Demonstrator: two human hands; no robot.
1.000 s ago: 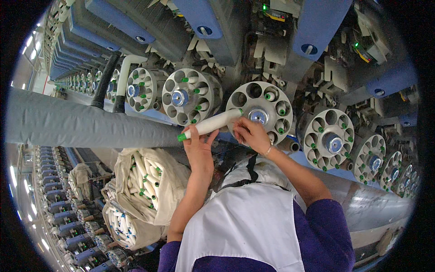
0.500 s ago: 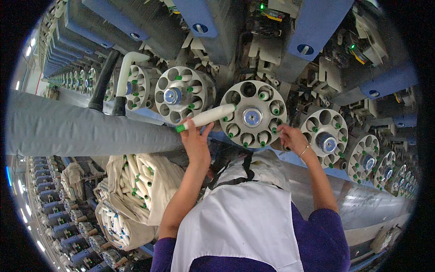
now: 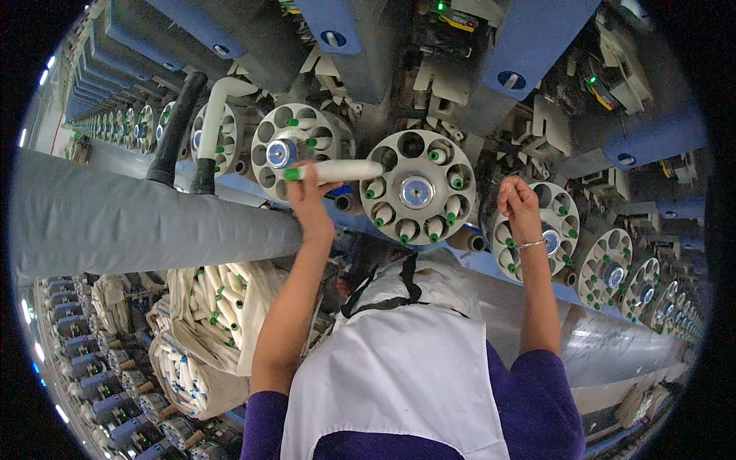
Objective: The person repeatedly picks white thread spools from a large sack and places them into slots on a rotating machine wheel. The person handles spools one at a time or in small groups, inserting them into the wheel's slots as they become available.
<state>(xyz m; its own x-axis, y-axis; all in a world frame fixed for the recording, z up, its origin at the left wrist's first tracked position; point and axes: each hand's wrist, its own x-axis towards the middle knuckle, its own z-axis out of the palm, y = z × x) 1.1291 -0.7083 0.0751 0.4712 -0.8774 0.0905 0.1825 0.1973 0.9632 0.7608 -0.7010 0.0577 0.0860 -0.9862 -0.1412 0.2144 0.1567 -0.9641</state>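
A white yarn bobbin (image 3: 349, 170) with a green end lies almost level in my left hand (image 3: 310, 207), its fingers closed around the green end. The bobbin's far tip reaches the left edge of a round grey magazine (image 3: 418, 164). Green-ended bobbins sit in several of that magazine's pockets, while two pockets at its upper left look dark and unfilled. My right hand (image 3: 521, 208) is raised just right of this magazine, in front of the neighbouring magazine (image 3: 529, 236). Its fingertips are pinched together; any thread between them is too fine to see.
A padded grey rail (image 3: 153, 218) with a black handle (image 3: 175, 130) and a pale bent one (image 3: 211, 126) crosses at left. Below it hangs a cloth sack (image 3: 253, 307) of green-ended bobbins, beside another holding blue-ended ones (image 3: 182, 376). More magazines line both sides.
My right hand has moved up and right, away from the central magazine's edge. The left hand has shifted up and left, levelling the bobbin. The view has shifted slightly.
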